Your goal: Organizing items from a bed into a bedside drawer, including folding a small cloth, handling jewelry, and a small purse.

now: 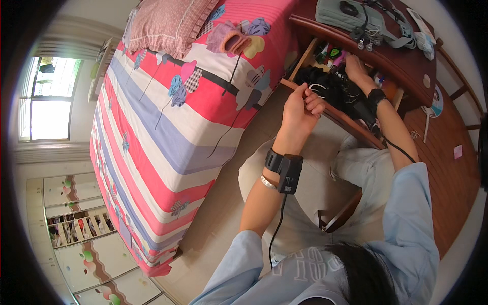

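A pulled-out wooden drawer lies before me, filled with a jumble of small things. At its front edge is my left hand, fingers curled; whether anything is inside them is not visible. A thin white loop shows just beyond its fingertips, over black items. My right hand reaches into the back of the drawer, beside a purple object and a green-and-black item. Its fingertips are partly hidden. A black cylindrical object lies toward the drawer's right side.
Above the drawer, a dark wooden cabinet top carries a grey-green bag with straps and keychains. The bed, with a striped cover, stands at the left. A wooden surface spreads at the right. Black cables run from both wrists.
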Demonstrator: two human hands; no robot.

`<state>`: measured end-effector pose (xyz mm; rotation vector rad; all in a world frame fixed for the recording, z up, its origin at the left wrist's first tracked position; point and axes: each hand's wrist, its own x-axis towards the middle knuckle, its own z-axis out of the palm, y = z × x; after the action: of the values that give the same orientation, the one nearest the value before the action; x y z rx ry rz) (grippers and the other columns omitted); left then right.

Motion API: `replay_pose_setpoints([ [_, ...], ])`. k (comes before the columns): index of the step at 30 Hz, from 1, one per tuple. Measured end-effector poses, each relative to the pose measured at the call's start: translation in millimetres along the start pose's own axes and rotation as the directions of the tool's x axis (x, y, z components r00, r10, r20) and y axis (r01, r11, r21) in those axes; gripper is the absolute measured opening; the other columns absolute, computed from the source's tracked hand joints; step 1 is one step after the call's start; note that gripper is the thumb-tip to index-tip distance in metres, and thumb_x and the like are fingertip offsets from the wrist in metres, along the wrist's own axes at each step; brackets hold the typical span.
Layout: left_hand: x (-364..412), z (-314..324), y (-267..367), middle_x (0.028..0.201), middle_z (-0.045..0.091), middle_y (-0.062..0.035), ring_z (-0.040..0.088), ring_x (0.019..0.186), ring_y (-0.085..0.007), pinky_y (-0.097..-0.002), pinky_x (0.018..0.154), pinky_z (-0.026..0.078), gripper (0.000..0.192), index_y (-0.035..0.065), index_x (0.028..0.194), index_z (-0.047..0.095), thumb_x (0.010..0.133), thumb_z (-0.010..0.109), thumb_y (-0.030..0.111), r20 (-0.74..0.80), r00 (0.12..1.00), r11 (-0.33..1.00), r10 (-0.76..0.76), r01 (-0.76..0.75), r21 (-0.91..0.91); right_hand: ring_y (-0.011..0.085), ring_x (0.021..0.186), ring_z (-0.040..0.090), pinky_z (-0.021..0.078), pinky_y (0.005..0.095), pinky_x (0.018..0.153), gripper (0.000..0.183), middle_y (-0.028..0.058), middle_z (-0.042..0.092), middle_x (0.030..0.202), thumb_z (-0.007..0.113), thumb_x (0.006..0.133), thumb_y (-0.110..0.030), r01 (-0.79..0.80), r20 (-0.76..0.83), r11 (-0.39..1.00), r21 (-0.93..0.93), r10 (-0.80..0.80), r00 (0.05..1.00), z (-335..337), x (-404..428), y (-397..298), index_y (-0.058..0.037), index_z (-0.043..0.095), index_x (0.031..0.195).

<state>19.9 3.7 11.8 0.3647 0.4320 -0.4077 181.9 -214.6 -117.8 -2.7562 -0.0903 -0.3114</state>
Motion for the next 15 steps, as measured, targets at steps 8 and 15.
replay_pose_setpoints([
  [8,-2,-5,8,0.06,0.026,0.0036,0.024,0.05,-0.0076,-0.0223,0.046,0.024,0.021,0.0034,0.08,0.043,0.096,0.037,0.017,0.005,1.0,0.999,0.025,-0.026,0.031,0.0319,0.074,0.057,0.0425,0.0365,0.064,0.013,0.0203,0.059,0.084,0.051,0.082,-0.009,0.383,-0.03,0.85,0.361,-0.4,0.916,-97,-56,-69,0.0034,0.056,0.083],
  [15,-12,-1,8,0.058,0.03,0.0048,0.022,0.045,-0.0063,-0.0232,0.043,0.021,0.022,0.0079,0.079,0.046,0.094,0.042,0.024,0.136,0.968,0.819,0.209,-0.25,0.517,0.0057,0.066,0.054,0.0428,0.0193,0.058,0.016,0.0026,0.062,0.075,0.062,0.082,-0.014,-0.296,0.333,0.259,0.92,-0.115,0.936,-148,-118,-152,0.0011,0.061,0.087],
])
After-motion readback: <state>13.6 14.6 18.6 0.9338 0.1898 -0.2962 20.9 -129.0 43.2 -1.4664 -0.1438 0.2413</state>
